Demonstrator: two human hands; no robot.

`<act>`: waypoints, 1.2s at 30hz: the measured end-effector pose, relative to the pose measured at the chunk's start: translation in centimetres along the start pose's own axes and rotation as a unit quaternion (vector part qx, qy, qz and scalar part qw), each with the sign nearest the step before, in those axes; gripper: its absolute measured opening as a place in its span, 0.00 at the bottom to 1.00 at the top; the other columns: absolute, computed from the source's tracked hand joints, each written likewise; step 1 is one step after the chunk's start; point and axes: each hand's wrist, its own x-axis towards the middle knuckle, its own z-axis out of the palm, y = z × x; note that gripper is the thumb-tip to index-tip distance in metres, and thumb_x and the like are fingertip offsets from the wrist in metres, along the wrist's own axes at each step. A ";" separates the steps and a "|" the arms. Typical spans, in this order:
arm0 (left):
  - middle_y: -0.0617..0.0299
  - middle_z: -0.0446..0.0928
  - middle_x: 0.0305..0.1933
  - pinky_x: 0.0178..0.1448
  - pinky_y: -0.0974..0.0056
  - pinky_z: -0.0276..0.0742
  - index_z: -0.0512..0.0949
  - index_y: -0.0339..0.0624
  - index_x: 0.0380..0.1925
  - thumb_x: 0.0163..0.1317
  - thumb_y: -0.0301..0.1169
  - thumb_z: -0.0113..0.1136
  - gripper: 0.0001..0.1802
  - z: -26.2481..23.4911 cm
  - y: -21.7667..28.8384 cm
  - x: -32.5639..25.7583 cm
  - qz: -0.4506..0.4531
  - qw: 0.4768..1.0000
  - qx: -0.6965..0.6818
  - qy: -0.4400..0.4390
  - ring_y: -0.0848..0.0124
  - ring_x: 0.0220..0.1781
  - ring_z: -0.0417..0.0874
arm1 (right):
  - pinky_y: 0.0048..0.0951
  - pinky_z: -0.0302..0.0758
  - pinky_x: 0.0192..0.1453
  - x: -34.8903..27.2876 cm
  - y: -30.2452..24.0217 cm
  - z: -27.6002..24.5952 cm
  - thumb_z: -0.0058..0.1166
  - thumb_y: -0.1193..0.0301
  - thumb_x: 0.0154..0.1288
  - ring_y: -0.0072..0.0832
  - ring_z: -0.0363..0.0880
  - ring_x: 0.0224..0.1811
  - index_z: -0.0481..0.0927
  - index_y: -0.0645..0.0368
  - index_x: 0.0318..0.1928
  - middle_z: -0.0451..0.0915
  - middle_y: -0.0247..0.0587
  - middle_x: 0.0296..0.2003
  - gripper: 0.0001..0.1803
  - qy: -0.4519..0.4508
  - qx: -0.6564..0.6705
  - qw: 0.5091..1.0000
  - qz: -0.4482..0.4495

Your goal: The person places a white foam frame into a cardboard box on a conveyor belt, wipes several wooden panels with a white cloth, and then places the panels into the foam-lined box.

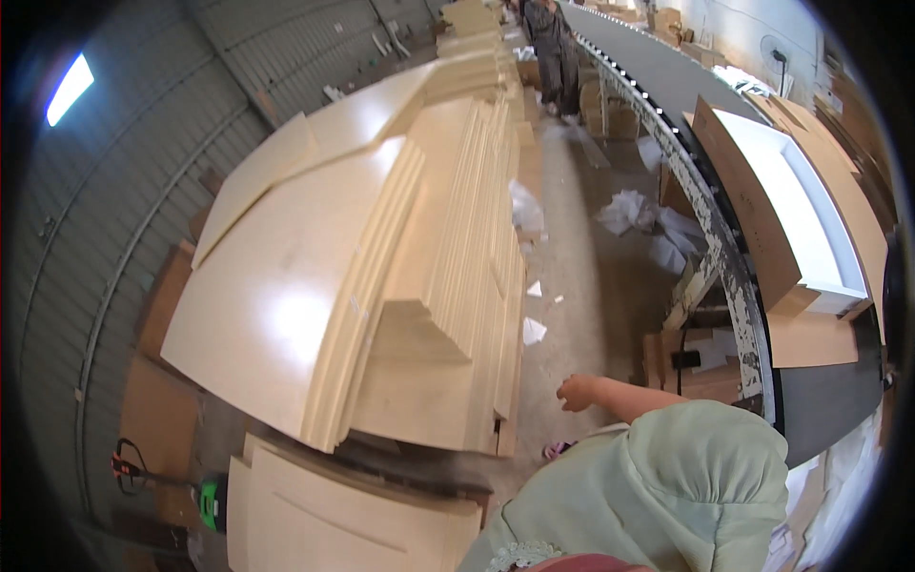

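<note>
Panels (315,286): big pale stack of boards fills the centre, stepped layers, top sheet glossy.
Belt (686,86): dark conveyor curves along one to four o'clock.
Box (791,219): open carton on the belt at three o'clock, white panel inside.
Hand (578,392): one hand at five o'clock, loosely curled, holding nothing, near the stack's corner, not touching; left or right, cannot tell.
Scraps (639,214): white paper on the floor.

One hand (578,392) is seen, one open cardboard box (791,224), one pallet jack (205,498) — and two people (553,48) are counted far off.
</note>
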 end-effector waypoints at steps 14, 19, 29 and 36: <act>0.51 0.79 0.40 0.49 0.59 0.73 0.78 0.42 0.42 0.59 0.44 0.52 0.19 0.8 17.5 14.4 0.043 0.996 0.058 -0.046 0.59 0.45 0.79 | 0.40 0.71 0.51 1.0 17.8 -1.5 0.53 0.58 0.53 0.43 0.75 0.47 0.79 0.56 0.43 0.78 0.47 0.43 0.20 0.017 0.094 0.992 0.081; 0.50 0.79 0.40 0.49 0.59 0.73 0.78 0.41 0.42 0.59 0.44 0.52 0.19 2.9 25.6 18.8 0.033 0.992 0.105 -0.068 0.58 0.45 0.79 | 0.43 0.70 0.53 -3.2 29.4 -8.0 0.51 0.56 0.55 0.46 0.71 0.52 0.78 0.50 0.47 0.75 0.45 0.48 0.21 0.084 0.180 0.960 0.196; 0.49 0.79 0.41 0.49 0.59 0.72 0.78 0.41 0.42 0.59 0.44 0.52 0.20 7.3 42.8 27.5 0.119 0.945 0.236 -0.192 0.58 0.46 0.79 | 0.45 0.58 0.63 -33.0 50.7 -21.1 0.58 0.73 0.48 0.51 0.59 0.60 0.67 0.58 0.53 0.62 0.56 0.58 0.29 0.590 -0.100 0.586 0.546; 0.49 0.79 0.42 0.49 0.58 0.72 0.78 0.40 0.42 0.59 0.44 0.52 0.21 7.7 55.4 35.3 0.172 0.908 0.303 -0.233 0.57 0.46 0.79 | 0.41 0.73 0.44 -38.5 53.3 -19.9 0.53 0.64 0.57 0.46 0.74 0.43 0.69 0.60 0.48 0.76 0.52 0.39 0.20 0.368 0.147 0.541 0.742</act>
